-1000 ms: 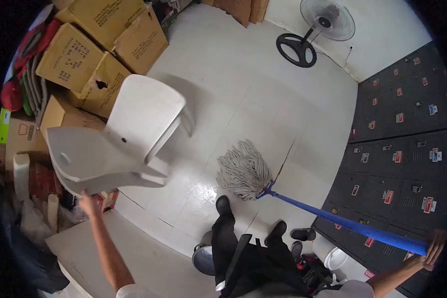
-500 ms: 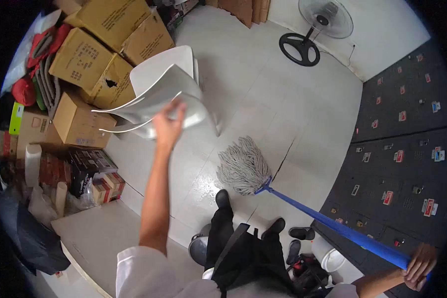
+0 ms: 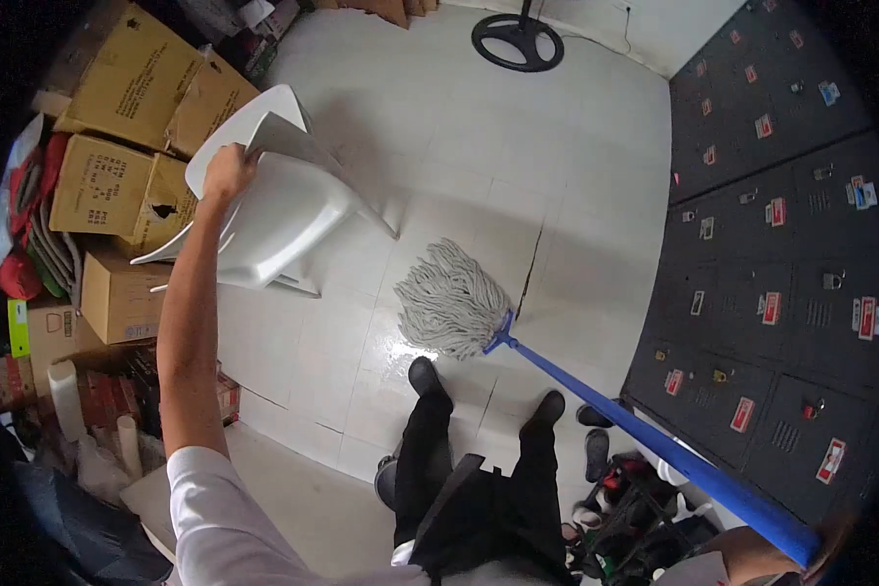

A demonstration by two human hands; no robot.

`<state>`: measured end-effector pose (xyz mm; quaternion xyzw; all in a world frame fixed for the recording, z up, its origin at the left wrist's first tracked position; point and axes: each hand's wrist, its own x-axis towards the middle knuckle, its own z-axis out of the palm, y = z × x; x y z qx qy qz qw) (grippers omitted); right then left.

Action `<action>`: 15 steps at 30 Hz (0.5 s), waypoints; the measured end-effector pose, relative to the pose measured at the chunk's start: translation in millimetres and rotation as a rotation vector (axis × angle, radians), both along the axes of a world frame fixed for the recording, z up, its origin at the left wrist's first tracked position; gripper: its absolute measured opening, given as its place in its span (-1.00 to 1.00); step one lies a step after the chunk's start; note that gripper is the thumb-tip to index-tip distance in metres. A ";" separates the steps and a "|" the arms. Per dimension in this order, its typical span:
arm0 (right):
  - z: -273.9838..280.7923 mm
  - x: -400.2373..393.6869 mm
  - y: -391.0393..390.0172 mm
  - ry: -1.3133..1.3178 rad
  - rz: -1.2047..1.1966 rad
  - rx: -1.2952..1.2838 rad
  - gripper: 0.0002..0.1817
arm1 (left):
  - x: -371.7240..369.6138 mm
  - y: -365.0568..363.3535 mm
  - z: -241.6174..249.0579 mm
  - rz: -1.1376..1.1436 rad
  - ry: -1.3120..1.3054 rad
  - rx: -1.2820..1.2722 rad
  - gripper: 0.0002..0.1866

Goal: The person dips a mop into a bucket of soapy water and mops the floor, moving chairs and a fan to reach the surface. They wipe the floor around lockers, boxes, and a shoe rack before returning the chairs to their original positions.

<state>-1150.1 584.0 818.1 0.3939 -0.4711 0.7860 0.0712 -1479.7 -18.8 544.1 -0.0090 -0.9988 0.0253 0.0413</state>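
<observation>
Cartons (image 3: pixel 103 186) hide their contents; left hand (image 3: pixel 229 174) has fingers gripping a chair (image 3: pixel 291 210), right hand (image 3: pixel 834 545) a mop (image 3: pixel 454 303).

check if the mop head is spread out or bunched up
Spread out: the mop head fans wide in grey strands from the blue clamp.

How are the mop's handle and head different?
The handle is blue, but the head is grey. The handle is long and straight, while the head is bushy and stringy. The right hand grips the handle; the head rests on the floor. Both belong to one mop.
</observation>
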 end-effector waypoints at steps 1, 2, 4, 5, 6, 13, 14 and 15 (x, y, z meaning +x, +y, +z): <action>4.3 6.9 10.5 -0.040 0.037 0.082 -0.74 | 3.6 12.9 0.0 -0.016 -0.007 0.015 -0.61; 3.5 12.4 17.9 -0.041 0.029 0.079 -0.74 | 6.6 24.3 1.2 -0.025 -0.007 0.013 -0.61; 0.0 21.1 25.3 0.002 0.095 0.077 -0.74 | 10.3 47.0 3.5 -0.083 0.027 0.052 -0.66; -3.6 29.5 27.4 0.021 0.033 0.034 -0.75 | 14.8 66.5 10.5 -0.098 0.030 0.052 -0.66; -6.0 34.1 28.7 0.026 0.020 0.034 -0.75 | 18.8 85.4 17.1 -0.099 -0.018 0.075 -0.66; -9.0 63.9 29.6 -0.006 -0.012 -0.058 -0.73 | 20.0 214.4 9.3 -0.422 -0.037 0.103 -0.67; -8.2 70.6 28.1 -0.001 -0.010 -0.052 -0.73 | 19.4 236.6 11.7 -0.419 -0.053 0.102 -0.68; -6.6 80.4 26.5 -0.008 -0.039 -0.039 -0.73 | 19.3 257.8 12.9 -0.415 -0.072 0.104 -0.69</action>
